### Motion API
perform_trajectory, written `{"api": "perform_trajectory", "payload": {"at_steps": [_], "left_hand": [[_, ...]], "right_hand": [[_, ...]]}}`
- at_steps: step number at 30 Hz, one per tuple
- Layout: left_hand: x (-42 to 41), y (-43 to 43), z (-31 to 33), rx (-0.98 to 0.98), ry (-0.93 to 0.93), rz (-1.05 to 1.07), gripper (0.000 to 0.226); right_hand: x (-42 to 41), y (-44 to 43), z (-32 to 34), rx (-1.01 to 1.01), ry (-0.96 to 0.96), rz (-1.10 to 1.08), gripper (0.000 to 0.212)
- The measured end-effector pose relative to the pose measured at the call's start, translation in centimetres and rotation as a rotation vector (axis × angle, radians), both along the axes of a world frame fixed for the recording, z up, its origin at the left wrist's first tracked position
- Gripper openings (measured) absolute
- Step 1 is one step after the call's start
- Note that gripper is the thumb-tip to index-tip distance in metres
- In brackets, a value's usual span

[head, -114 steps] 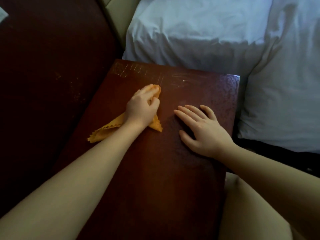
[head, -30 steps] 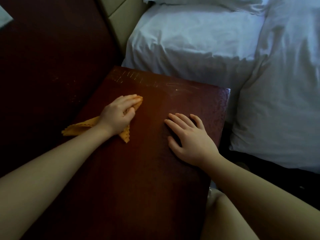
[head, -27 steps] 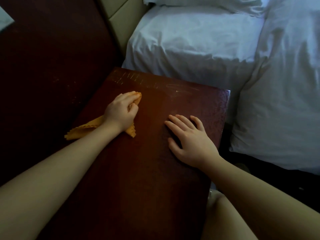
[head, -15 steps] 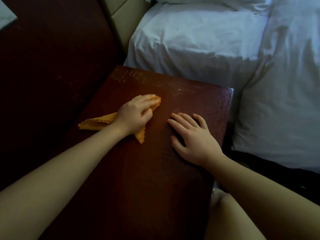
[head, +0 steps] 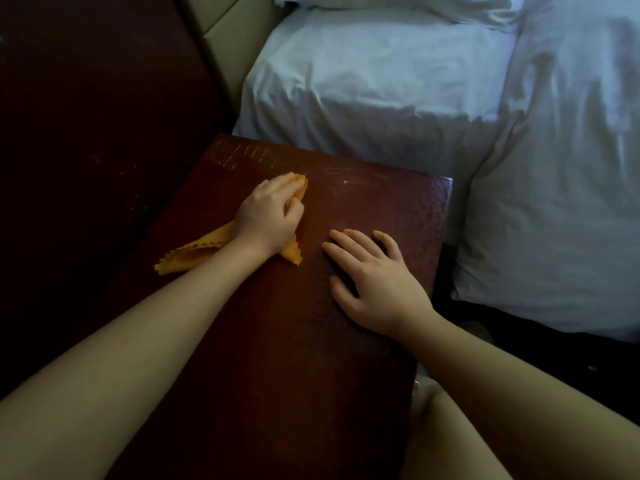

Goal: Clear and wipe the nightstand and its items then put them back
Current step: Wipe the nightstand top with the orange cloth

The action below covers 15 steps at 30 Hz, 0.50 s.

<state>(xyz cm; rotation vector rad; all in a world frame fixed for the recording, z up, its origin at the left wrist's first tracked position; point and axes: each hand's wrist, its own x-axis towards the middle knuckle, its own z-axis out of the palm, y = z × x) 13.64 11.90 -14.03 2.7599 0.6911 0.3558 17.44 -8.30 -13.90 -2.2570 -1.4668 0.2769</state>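
The dark reddish-brown nightstand fills the middle of the view, its top bare apart from my hands and the cloth. My left hand presses a yellow-orange cloth with zigzag edges onto the top near the far left part, fingers curled over the bunched fabric. The cloth's loose end trails back toward the left edge. My right hand rests flat on the top to the right, fingers spread and straight, holding nothing. Faint scratch marks show at the far edge.
A bed with white sheets borders the nightstand's far side, and a white pillow or duvet hangs at the right. A dark wooden panel stands along the left. A beige padded headboard rises at the top left.
My left hand has slid the cloth across the top, left then back right and toward the far edge. My right hand has stayed flat in place.
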Motion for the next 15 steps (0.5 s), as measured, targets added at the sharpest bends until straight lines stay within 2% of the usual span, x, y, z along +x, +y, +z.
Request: {"api": "perform_trajectory", "payload": {"at_steps": [2, 4, 10, 15], "left_hand": [[-2.0, 0.0, 0.1, 0.006, 0.027, -0.127, 0.045], [-3.6, 0.5, 0.3, 0.014, 0.06, -0.149, 0.049], [-0.7, 0.6, 0.0, 0.016, 0.013, 0.174, 0.043], [2.6, 0.0, 0.1, -0.022, -0.013, 0.143, 0.042]], "right_hand": [[0.0, 0.0, 0.0, 0.003, 0.005, 0.006, 0.056], [0.1, 0.0, 0.0, -0.001, 0.006, 0.008, 0.055], [0.1, -0.1, 0.1, -0.005, 0.002, -0.004, 0.054], [0.1, -0.1, 0.0, -0.009, 0.001, 0.004, 0.053]]}}
